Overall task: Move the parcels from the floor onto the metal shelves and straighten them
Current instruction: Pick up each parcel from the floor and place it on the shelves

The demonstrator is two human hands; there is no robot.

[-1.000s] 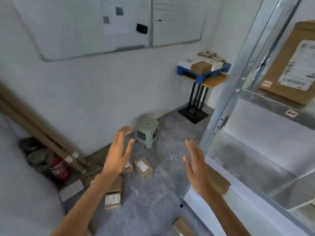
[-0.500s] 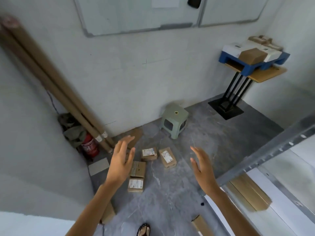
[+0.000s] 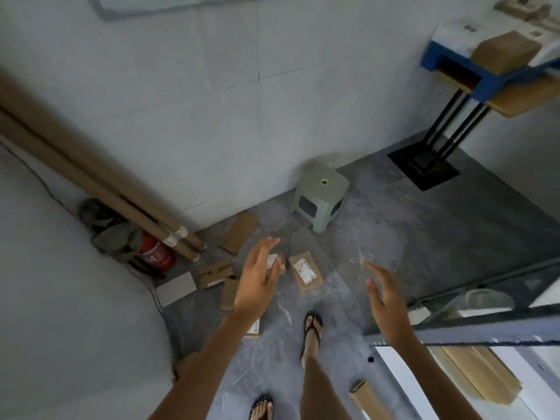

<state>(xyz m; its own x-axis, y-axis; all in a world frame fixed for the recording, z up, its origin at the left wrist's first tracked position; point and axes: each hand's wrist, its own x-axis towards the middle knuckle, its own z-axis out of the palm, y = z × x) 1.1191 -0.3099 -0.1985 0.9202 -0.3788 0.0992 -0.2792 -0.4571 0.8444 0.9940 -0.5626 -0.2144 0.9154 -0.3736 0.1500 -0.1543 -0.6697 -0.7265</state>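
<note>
Parcels [image 3: 305, 270] lie loose on the floor [image 3: 400, 231] below left hand [image 3: 257, 283] and right hand [image 3: 385, 301], each grip released.

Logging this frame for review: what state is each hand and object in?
left hand: open, holding nothing
right hand: open, holding nothing
labelled parcel: flat on the floor, label up
green stool: upright beside the wall
cardboard tubes: leaning into the corner
fire extinguisher: on the floor in the corner
</note>
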